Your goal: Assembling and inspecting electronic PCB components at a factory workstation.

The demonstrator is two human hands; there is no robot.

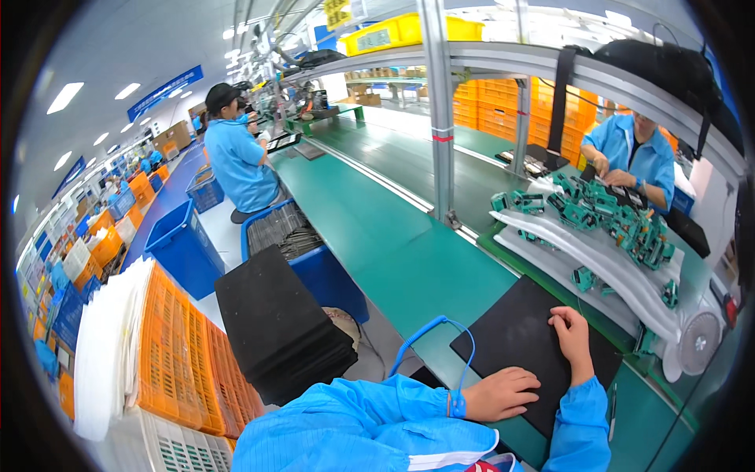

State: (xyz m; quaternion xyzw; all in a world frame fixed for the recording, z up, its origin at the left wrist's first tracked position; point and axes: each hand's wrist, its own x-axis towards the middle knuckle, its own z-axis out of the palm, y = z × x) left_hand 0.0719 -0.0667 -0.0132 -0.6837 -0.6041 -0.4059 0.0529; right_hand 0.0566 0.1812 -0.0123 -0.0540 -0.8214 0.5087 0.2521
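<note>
Under the left fingers [521, 384], released and flat, lies a black mat [511, 334]; right fingers [564, 313] curl over it, grip unclear.

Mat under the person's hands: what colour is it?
The mat is plain black, showing best in the head view.

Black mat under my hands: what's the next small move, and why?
Probably reach the right hand toward the nearest green part, just beyond the black mat. The left hand lies flat, the right is loosely curled, and both seem to hold nothing, while that part sits a little past the right fingers.
</note>
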